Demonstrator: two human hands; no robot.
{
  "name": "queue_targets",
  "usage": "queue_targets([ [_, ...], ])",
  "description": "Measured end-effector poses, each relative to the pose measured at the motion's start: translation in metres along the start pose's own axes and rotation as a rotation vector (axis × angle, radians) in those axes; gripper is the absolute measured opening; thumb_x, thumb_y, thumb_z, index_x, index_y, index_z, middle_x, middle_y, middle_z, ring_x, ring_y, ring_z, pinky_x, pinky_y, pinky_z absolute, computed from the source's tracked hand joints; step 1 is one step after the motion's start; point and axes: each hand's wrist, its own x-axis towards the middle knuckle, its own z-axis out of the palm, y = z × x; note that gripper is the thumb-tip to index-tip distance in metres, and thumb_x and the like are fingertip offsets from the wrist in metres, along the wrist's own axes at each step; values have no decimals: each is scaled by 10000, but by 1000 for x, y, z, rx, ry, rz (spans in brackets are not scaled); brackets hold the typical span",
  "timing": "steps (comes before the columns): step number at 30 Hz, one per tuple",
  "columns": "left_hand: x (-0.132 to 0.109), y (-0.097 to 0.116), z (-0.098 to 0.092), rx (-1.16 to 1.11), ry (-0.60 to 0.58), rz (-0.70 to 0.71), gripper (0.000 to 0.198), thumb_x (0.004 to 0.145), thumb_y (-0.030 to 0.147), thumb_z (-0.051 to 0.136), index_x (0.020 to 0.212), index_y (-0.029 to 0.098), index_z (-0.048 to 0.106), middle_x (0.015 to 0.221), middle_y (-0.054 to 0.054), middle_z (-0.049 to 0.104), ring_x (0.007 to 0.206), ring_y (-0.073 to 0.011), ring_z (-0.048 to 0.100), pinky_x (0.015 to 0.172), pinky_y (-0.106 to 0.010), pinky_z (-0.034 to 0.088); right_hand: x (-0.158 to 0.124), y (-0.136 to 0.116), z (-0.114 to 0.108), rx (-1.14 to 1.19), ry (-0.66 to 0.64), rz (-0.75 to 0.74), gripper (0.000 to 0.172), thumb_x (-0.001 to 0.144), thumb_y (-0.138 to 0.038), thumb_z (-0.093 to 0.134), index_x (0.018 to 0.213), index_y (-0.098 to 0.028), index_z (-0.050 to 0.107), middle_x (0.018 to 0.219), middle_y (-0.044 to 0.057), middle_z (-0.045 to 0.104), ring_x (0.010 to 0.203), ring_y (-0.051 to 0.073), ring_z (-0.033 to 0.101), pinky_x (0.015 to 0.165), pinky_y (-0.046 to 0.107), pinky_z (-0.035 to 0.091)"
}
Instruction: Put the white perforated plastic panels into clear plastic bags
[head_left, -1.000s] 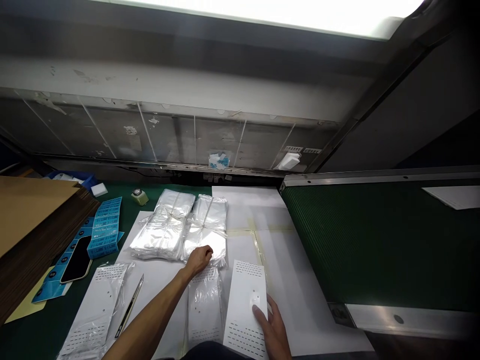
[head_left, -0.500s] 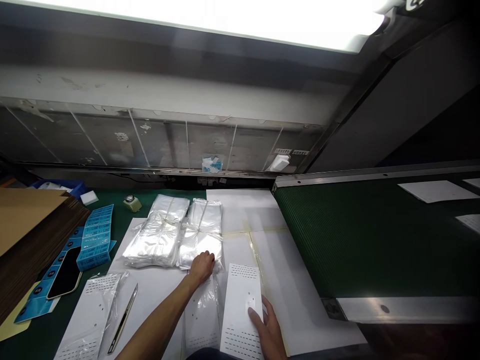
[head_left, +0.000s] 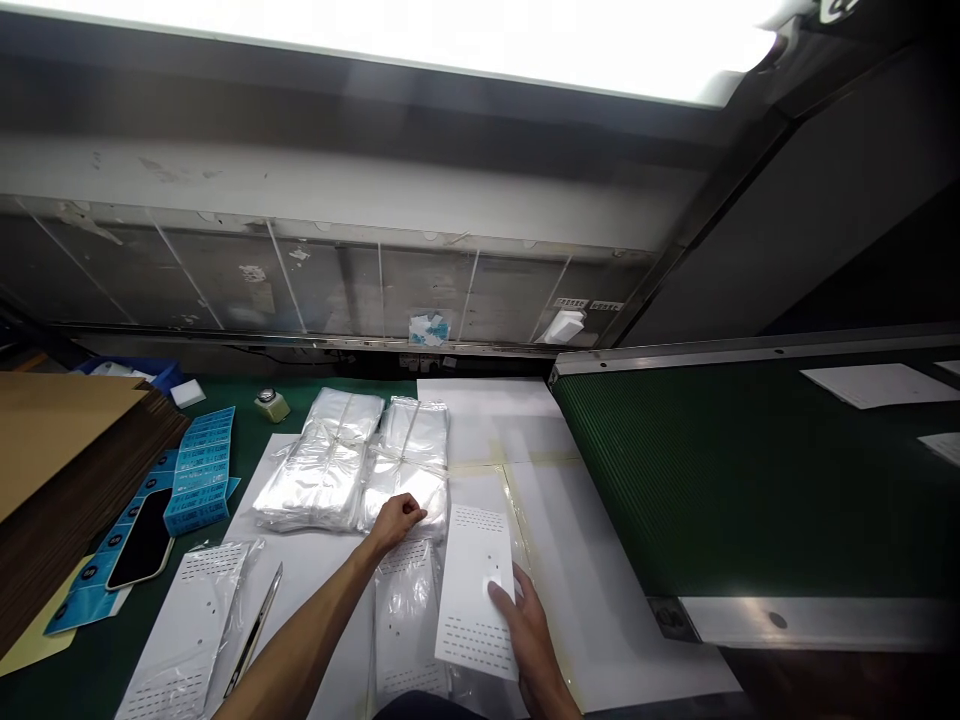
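Note:
My right hand (head_left: pixel 531 632) grips a white slotted panel (head_left: pixel 478 575) along its right edge, thumb on top. The panel tilts up over the front of the table. My left hand (head_left: pixel 400 522) is closed in a pinch at the near end of the right-hand bundle of clear plastic bags (head_left: pixel 407 440). Whatever its fingertips hold is too fine to make out. Just below that hand lies another slotted panel (head_left: pixel 409 625) inside clear plastic. A second bundle of clear bags (head_left: pixel 322 465), tied with string, lies beside the first.
At the left are a bagged panel (head_left: pixel 184 630), a utility knife (head_left: pixel 255 630), a phone (head_left: pixel 141 540), blue label sheets (head_left: pixel 201 470) and stacked brown cardboard (head_left: pixel 67 440). A small jar (head_left: pixel 271 404) stands behind. On the right, a green conveyor belt (head_left: pixel 720 490) carries white sheets (head_left: pixel 889 385).
My right hand has raised the slotted panel slightly, away from me and to the left. My left hand has shifted slightly up and left, still pinched by the bags.

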Motion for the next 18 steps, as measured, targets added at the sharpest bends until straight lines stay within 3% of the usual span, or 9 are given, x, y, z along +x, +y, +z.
queue_targets([
  [3, -1, 5, -5, -147, -21, -27, 278, 856, 376, 552, 730, 129, 562, 649, 18, 554, 600, -125, 539, 606, -280, 460, 15, -9, 10, 41, -122, 8, 783, 708, -500, 657, 1342, -214, 299, 959, 89, 689, 840, 288, 667, 714, 426, 518],
  [6, -3, 9, -9, -276, 15, -82, 281, 876, 380, 521, 776, 122, 572, 701, 0, 579, 623, -126, 555, 600, -279, 472, 34, -9, 21, 45, -199, 39, 701, 737, -460, 633, 1315, -171, 360, 925, 95, 699, 834, 276, 669, 706, 409, 520],
  [14, -3, 14, -29, -566, 151, -180, 156, 858, 269, 569, 886, 116, 572, 799, -17, 608, 743, -152, 602, 708, -329, 513, 50, 8, 34, -65, -151, 33, 641, 687, -355, 633, 1239, -101, 430, 839, 79, 706, 777, 262, 677, 724, 406, 514],
  [18, -1, 20, -41, -685, 163, -176, 120, 837, 208, 596, 903, 110, 577, 774, -8, 605, 712, -142, 600, 708, -325, 523, 47, 4, 35, -133, -150, -15, 770, 709, -393, 603, 1356, -119, 288, 923, 85, 696, 772, 245, 673, 715, 397, 513],
])
